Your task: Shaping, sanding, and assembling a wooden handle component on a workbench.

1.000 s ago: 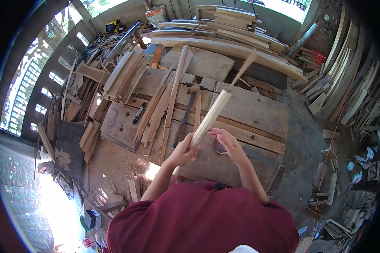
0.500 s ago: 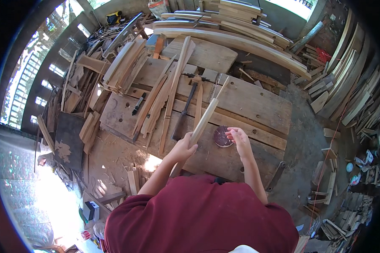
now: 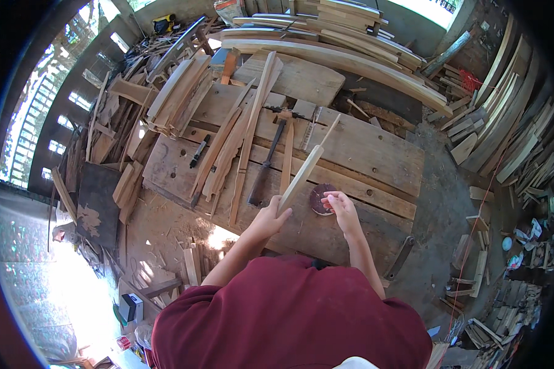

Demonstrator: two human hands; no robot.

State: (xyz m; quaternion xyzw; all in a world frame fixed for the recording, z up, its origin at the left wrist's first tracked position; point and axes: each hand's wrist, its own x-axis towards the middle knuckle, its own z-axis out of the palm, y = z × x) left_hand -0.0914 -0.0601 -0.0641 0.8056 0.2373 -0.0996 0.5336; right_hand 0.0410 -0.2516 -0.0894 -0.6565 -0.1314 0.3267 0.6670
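Observation:
My left hand (image 3: 269,219) is wrapped round a pale wooden strip (image 3: 300,179). The strip slants up and away to the right over the workbench (image 3: 358,241) and ends in a thin, narrow tip. My right hand (image 3: 343,212) hangs beside it, fingers loosely bent and apart, with nothing visible in them. Just left of those fingers lies a dark red round disc (image 3: 317,200), its right edge partly covered by the hand. Left of the held strip, a long-handled dark tool (image 3: 267,165) and a thin pointed wooden piece (image 3: 287,154) rest on the bench.
Long boards (image 3: 252,129) and a black marker-like object (image 3: 199,151) lie on the bench's left side. A stack of cut planks (image 3: 177,98) stands at its far left corner. Lumber (image 3: 338,58) is piled behind, and more planks (image 3: 505,111) lean at the right.
The strip's far tip has swung slightly to the right and down. My right hand has moved a little left and down, closer over the disc's edge.

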